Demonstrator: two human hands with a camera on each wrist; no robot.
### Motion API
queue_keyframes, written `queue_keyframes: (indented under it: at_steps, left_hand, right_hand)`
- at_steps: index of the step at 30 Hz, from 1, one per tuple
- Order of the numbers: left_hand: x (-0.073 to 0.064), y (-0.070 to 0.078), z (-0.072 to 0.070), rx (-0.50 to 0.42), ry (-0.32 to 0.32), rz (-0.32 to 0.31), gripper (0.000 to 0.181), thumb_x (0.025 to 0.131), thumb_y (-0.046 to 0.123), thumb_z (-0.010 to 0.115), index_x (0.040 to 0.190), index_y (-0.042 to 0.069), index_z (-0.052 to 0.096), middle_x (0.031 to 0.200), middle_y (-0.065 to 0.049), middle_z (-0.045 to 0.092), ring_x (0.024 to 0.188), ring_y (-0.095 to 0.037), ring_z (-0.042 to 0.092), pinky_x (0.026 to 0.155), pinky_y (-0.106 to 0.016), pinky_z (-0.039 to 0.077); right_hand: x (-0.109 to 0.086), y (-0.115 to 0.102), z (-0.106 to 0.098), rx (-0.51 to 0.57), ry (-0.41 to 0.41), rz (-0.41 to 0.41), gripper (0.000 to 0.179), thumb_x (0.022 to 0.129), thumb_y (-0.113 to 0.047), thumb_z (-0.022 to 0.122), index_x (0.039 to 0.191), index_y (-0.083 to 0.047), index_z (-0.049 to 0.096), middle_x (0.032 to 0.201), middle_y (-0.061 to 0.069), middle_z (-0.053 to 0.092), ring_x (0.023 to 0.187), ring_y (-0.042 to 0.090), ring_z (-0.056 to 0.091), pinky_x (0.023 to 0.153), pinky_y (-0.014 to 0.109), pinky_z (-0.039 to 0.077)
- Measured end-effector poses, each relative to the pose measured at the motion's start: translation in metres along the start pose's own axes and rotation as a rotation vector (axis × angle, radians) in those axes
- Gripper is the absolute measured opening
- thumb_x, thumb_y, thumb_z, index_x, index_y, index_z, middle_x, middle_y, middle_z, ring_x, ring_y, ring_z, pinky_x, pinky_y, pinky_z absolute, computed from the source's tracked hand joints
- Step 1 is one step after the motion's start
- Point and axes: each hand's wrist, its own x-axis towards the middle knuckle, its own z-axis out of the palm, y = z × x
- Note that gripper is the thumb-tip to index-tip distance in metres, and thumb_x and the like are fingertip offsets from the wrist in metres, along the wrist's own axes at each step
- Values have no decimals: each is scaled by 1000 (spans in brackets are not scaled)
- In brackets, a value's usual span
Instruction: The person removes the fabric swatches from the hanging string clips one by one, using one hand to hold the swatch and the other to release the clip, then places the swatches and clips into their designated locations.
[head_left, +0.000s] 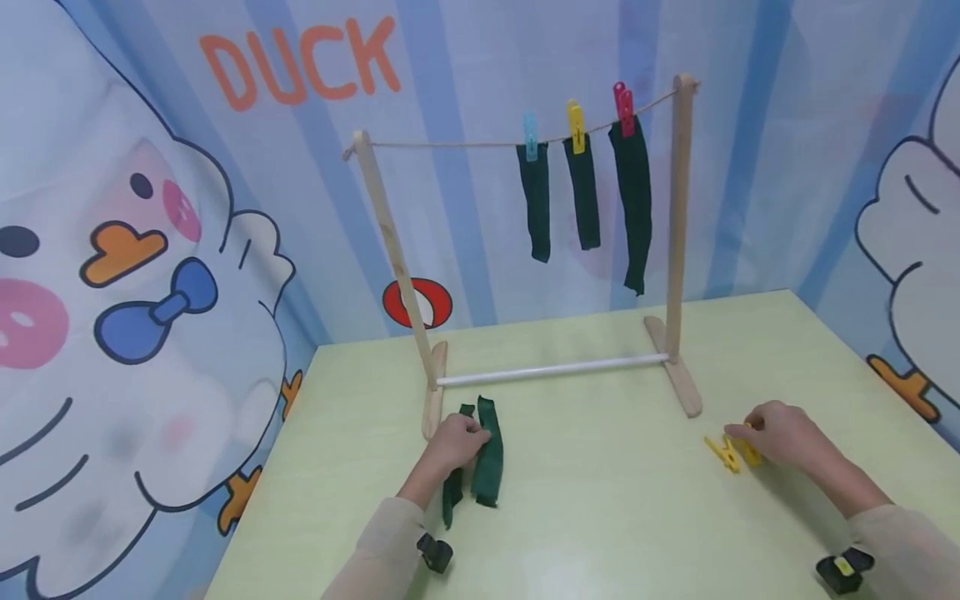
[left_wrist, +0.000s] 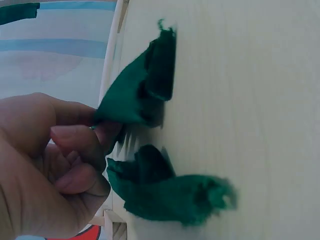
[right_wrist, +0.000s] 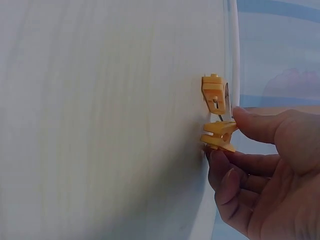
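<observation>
My left hand [head_left: 453,443] pinches the upper part of a dark green cloth strip [head_left: 489,475], raising part of it off the table in the left wrist view. A second green strip [left_wrist: 170,200] lies beside it, partly covered by the hand in the head view. On the right, my right hand [head_left: 787,433] holds a yellow clothespin [right_wrist: 220,136] between thumb and fingers, close over the tabletop. Another yellow clothespin [head_left: 723,454] lies just left of it.
A wooden drying rack [head_left: 678,217] with a string line stands at the back. Three green strips hang from it by a blue clothespin [head_left: 531,137], a yellow peg [head_left: 576,127] and a red peg [head_left: 625,110]. The rack's white bar [head_left: 551,369] runs low across the table [head_left: 600,517].
</observation>
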Motion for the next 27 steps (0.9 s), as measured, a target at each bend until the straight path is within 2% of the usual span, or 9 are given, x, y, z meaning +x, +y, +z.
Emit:
queue_keyframes:
  at_steps: [7,13,20,27]
  left_hand:
    - [0,-2,4,150,48,44,47,97,17,65,54,15,44,49,6,34,45,-9,34,43,-24,27]
    - [-6,3,5,261,55,46,49,93,16,69,51,16,44,47,7,32,42,-9,32,41,-23,23]
    - [-8,2,2,307,60,53,49,90,16,72,52,17,41,48,8,30,43,-9,33,41,-24,23]
    - [-10,2,-1,316,55,19,47,90,16,74,53,16,44,48,7,33,44,-9,36,42,-24,24]
  right_hand:
    - [-2,4,0,-15,-3,44,44,96,-31,65,91,13,65,69,6,54,63,19,49,55,33,40]
    - [-5,9,3,-15,-7,51,42,95,-32,66,87,10,66,67,4,54,61,18,48,54,32,40]
    - [-2,9,5,9,2,38,36,94,-32,66,79,1,65,60,1,50,56,16,45,52,32,36]
    - [3,5,1,2,-10,69,49,94,-34,68,98,15,65,74,7,59,65,20,52,56,33,43]
